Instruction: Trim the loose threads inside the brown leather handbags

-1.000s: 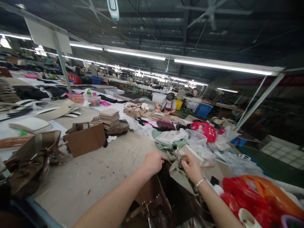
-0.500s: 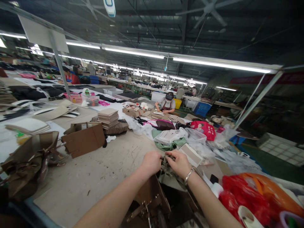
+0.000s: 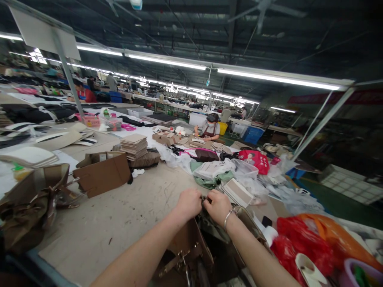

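A brown leather bag [image 3: 191, 247] with gold metal fittings stands open at the near edge of the worktable [image 3: 125, 215]. My left hand [image 3: 189, 203] and my right hand [image 3: 218, 205] meet at the far rim of the bag, knuckles up. Both hands have their fingers curled and pinch the bag's top edge, where a small dark piece sits between them. A metal bracelet circles my right wrist. The fingertips are hidden behind the knuckles.
A cardboard box [image 3: 103, 173] and stacked boards [image 3: 134, 145] lie at the left middle. A crumpled brown bag [image 3: 28, 207] sits far left. Red plastic bags [image 3: 311, 243] lie at the right. Plastic-wrapped goods [image 3: 214, 169] are piled beyond my hands. Another person [image 3: 209, 129] works at the table's far end.
My right hand moved left from the grey lining to meet my left hand at the bag's rim. The hands are now pressed closer together. The view tilted slightly.
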`<act>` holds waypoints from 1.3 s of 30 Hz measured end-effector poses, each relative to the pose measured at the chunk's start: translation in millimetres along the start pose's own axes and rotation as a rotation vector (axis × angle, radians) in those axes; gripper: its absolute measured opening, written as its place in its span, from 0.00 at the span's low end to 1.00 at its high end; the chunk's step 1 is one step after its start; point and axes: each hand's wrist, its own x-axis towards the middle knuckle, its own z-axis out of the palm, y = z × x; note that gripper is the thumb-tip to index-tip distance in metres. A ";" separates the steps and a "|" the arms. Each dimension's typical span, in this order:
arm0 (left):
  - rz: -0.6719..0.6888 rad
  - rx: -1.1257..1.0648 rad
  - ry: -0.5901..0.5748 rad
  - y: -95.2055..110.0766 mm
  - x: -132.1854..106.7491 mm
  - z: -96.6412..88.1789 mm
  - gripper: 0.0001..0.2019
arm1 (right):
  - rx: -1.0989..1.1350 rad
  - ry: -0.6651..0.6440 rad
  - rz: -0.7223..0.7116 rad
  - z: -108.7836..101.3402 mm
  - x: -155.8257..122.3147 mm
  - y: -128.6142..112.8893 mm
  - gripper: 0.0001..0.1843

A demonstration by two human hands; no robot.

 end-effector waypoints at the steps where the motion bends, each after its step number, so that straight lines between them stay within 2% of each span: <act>1: -0.004 0.003 0.000 -0.2 0.1 0.1 0.12 | 0.029 0.010 0.022 2.2 0.9 0.4 0.10; 5: 0.004 -0.002 -0.003 0.8 0.9 -1.1 0.12 | 0.159 0.074 0.057 5.9 -2.3 3.5 0.08; 9: 0.009 -0.016 -0.013 1.0 1.5 -2.8 0.12 | 0.288 0.142 0.063 -3.6 -17.8 10.6 0.08; 14: -0.007 -0.018 -0.012 -0.2 1.7 -3.3 0.12 | 0.507 0.130 0.260 -16.8 -37.2 36.4 0.12; 17: -0.006 -0.014 -0.025 1.1 3.0 -2.6 0.12 | 0.577 0.126 0.312 -17.4 -40.0 49.2 0.19; 20: 0.000 -0.007 -0.021 2.6 4.4 -1.3 0.11 | 0.481 0.133 0.238 -17.4 -35.5 47.2 0.18; 23: 0.003 0.003 -0.012 2.5 4.5 -0.3 0.12 | 0.336 0.132 0.114 -18.7 -25.5 31.4 0.17; 26: -0.001 0.014 -0.013 0.9 3.6 -0.4 0.12 | 0.168 0.046 0.053 -19.0 -13.4 11.4 0.14; 32: -0.023 0.003 -0.033 -4.1 4.3 -0.1 0.12 | -0.083 -0.111 0.091 -17.3 3.3 -12.1 0.11; 39: 0.015 0.014 -0.055 -0.5 5.6 -1.6 0.11 | -0.049 -0.082 0.197 -13.9 -0.1 -12.6 0.08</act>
